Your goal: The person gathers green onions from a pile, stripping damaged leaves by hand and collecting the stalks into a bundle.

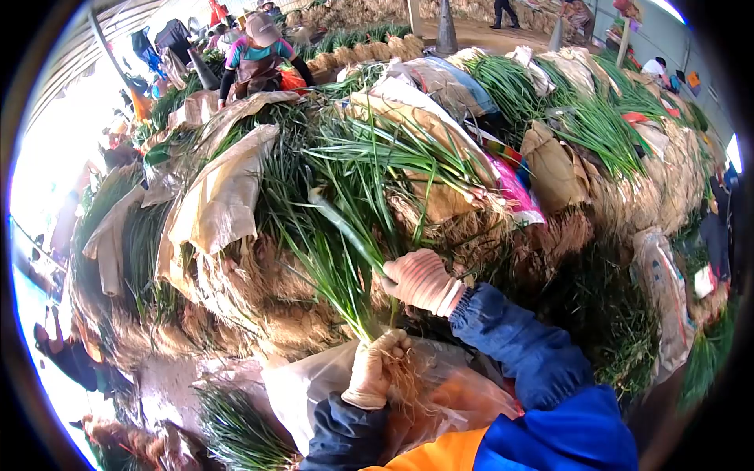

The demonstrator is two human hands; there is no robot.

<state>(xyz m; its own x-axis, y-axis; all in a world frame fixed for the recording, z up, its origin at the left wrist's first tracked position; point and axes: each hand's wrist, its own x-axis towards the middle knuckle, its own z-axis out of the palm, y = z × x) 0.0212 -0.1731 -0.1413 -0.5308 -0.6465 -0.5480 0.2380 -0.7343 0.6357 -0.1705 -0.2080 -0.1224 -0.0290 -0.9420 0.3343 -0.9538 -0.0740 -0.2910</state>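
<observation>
My left hand (377,369), in a pale glove, is closed round the root end of a bunch of green onions (339,294). Their leaves fan up and away, and stringy roots hang beside the fist. Above and to the right, my right hand (424,282), in a striped glove, is closed on the lower end of a long grey-green strip (349,231). It crosses alongside the leaves; whether it is a broad leaf or a blade I cannot tell. Clear plastic sheeting (306,381) covers my lap beneath the left hand.
Ahead rises a long heap of green onions (514,94), roots outward, partly draped with woven sacks (224,188). Loose green onions (428,157) lie on top. Another bunch (239,428) lies at lower left. A person in a cap (263,59) works beyond the heap.
</observation>
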